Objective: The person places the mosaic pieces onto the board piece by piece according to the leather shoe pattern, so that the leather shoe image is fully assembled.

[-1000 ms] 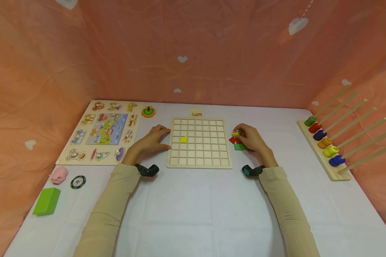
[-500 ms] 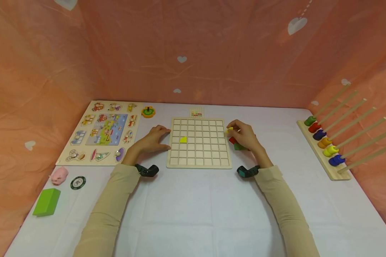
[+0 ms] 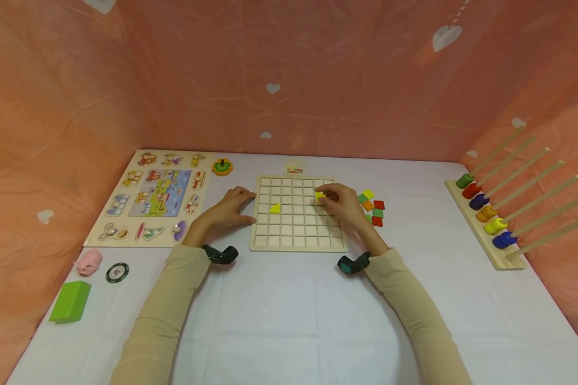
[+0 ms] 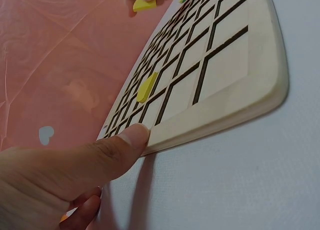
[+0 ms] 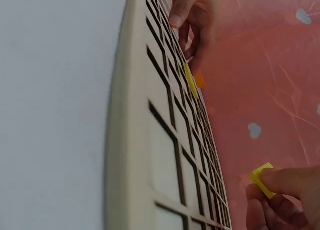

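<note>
In the head view, a square pale wooden grid board (image 3: 298,248) lies at the middle of the white-covered desk (image 3: 289,321), with a flat yellow piece (image 3: 275,209) set in its left part. The left hand (image 3: 226,208) is at the board's left side, thumb and fingers spread apart, their tips touching that edge. The right hand (image 3: 345,205) is over the board's far right part, its fingers pinching a yellow tile (image 3: 320,196). Just right of the board lie small loose square tiles (image 3: 378,213) in red, green, orange and yellow. At the far edge sits a small printed card (image 3: 295,168); farther left are a round orange-and-green toy (image 3: 222,167) and a wooden picture puzzle (image 3: 161,192). A pink pig figure (image 3: 89,262), a round black-and-white chip (image 3: 117,272) and a bright green block (image 3: 70,302) lie at the near left, and a wooden rack with upright posts and coloured beads (image 3: 515,262) stands at the right. In the left wrist view, the left thumb tip presses on the board's rim, while the right hand's fingers clamp the yellow tile. In the right wrist view, that tile is held between thumb and fingers, above the grid surface and apart from it; the left hand shows at the board's left side.
</note>
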Demonstrator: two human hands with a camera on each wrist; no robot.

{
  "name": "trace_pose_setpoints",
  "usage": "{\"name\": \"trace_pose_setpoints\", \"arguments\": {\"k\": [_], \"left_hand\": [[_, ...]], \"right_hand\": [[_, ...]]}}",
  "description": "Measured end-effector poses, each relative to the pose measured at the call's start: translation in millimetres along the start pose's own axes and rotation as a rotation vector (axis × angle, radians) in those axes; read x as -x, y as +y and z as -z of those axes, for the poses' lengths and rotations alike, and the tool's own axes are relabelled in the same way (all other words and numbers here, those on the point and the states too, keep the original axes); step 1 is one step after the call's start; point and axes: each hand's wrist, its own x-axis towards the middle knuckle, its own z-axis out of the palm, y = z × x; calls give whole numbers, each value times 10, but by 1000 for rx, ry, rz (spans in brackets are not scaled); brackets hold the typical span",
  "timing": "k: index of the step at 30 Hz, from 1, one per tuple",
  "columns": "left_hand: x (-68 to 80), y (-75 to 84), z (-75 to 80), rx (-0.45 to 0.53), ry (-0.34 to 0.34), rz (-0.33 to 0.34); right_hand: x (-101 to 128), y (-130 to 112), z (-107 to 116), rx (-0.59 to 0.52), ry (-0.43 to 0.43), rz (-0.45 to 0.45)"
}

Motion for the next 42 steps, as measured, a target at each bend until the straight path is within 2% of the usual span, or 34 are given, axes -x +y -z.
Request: {"name": "trace_pose_setpoints", "arguments": {"k": [9,20,29,34,42], "left_hand": [[12,24,12,-3,-4,4],[6,6,-1,-11,8,-9],[-3,-8,-11,-9,11,-10],[-10,-15,-17,-10,12,-7],[4,-5,-15,-1,11,-14]], "right_hand": [[-1,3,-173,21,-8,31],[-30,-44,-347,-21,-45,74],[-77,-61,-486,76,-8,4],[-85,-56,-517,117,30,20],[-79,-58,-519,148,30,45]]}}
